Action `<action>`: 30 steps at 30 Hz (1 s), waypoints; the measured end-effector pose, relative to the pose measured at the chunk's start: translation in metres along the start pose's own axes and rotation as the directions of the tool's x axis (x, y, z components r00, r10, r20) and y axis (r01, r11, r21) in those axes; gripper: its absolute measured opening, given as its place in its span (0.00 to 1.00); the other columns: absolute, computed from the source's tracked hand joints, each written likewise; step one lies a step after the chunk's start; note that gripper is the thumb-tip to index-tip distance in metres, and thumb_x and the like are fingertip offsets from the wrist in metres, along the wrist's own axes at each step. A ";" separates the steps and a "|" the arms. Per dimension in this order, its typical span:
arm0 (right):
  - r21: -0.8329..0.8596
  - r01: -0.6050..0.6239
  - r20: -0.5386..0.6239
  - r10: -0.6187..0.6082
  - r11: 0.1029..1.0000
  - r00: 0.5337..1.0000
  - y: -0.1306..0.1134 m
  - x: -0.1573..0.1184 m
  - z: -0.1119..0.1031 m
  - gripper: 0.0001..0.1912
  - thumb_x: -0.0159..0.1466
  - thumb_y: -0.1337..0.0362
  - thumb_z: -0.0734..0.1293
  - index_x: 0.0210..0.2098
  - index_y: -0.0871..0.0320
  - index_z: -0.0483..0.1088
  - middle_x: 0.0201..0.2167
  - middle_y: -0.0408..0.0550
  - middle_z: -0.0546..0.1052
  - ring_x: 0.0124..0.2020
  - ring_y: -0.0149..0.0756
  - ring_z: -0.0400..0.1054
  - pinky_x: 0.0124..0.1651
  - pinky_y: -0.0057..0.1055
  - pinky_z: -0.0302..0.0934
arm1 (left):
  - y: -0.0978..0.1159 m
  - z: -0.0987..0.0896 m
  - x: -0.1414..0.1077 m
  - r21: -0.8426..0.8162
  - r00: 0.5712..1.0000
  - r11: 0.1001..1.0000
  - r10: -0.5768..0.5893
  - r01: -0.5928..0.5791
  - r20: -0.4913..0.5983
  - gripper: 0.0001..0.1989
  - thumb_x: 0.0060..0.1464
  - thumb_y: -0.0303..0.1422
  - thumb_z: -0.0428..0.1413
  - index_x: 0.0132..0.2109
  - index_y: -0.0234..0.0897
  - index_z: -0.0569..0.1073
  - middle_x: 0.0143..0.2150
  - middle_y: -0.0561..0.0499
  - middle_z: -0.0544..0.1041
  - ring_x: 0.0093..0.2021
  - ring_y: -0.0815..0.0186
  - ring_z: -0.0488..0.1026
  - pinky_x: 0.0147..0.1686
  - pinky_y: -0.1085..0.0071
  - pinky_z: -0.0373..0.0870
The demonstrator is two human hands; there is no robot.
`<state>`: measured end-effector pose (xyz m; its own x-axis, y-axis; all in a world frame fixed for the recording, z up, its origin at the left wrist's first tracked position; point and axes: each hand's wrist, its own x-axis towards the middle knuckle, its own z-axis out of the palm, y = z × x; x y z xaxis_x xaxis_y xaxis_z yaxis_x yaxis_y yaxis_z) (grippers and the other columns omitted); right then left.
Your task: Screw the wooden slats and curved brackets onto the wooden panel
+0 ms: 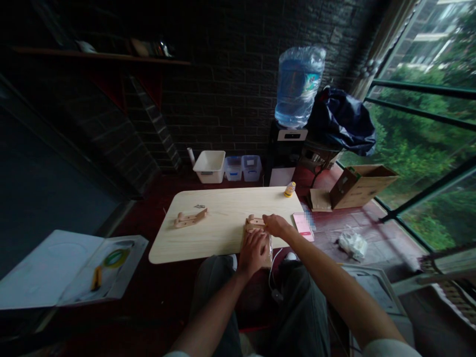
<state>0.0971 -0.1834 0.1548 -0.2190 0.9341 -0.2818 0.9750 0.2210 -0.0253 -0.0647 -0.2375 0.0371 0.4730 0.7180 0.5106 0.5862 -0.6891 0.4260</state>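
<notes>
A wooden piece is gripped at one end by the right hand, fingers curled. A brown block is partly covered by the left hand, fingers loosely spread.

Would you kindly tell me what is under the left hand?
A brown block-shaped item shows around the left hand; its surface directly beneath the hand is covered.

Worn on the head, looking forward and down from behind the near edge of the worktop. Near enough to show left hand and right hand from above, yet wide enough to reach the brick wall past the far edge.
</notes>
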 end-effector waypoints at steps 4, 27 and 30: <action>-0.003 -0.039 -0.004 0.039 0.999 0.999 -0.003 -0.004 -0.003 0.20 0.70 0.60 0.63 0.57 0.65 0.65 0.49 0.67 0.79 0.48 0.49 0.78 0.45 0.37 0.71 | 0.000 0.001 0.000 -0.002 1.000 1.000 0.002 -0.002 -0.003 0.25 0.60 0.28 0.54 0.64 0.44 0.68 0.66 0.45 0.70 0.70 0.52 0.61 0.69 0.43 0.61; -0.066 -0.004 0.027 0.006 0.998 1.000 -0.002 -0.005 -0.009 0.20 0.70 0.61 0.63 0.56 0.68 0.69 0.47 0.67 0.80 0.49 0.48 0.78 0.45 0.35 0.70 | 0.000 0.004 0.001 -0.008 1.000 1.000 0.007 -0.007 -0.016 0.25 0.60 0.28 0.54 0.64 0.43 0.68 0.66 0.46 0.70 0.70 0.52 0.61 0.69 0.42 0.59; -0.079 -0.016 0.033 0.019 0.997 0.999 -0.011 -0.002 -0.013 0.21 0.67 0.63 0.65 0.57 0.67 0.68 0.48 0.66 0.80 0.48 0.48 0.78 0.44 0.35 0.71 | 0.002 0.003 0.001 -0.011 0.999 1.000 0.011 -0.012 -0.033 0.24 0.60 0.28 0.54 0.63 0.42 0.69 0.65 0.45 0.71 0.69 0.53 0.62 0.69 0.45 0.61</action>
<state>0.0864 -0.1843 0.1677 -0.1990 0.9283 -0.3140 0.9723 0.2272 0.0556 -0.0617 -0.2378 0.0361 0.4573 0.7065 0.5401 0.5736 -0.6985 0.4279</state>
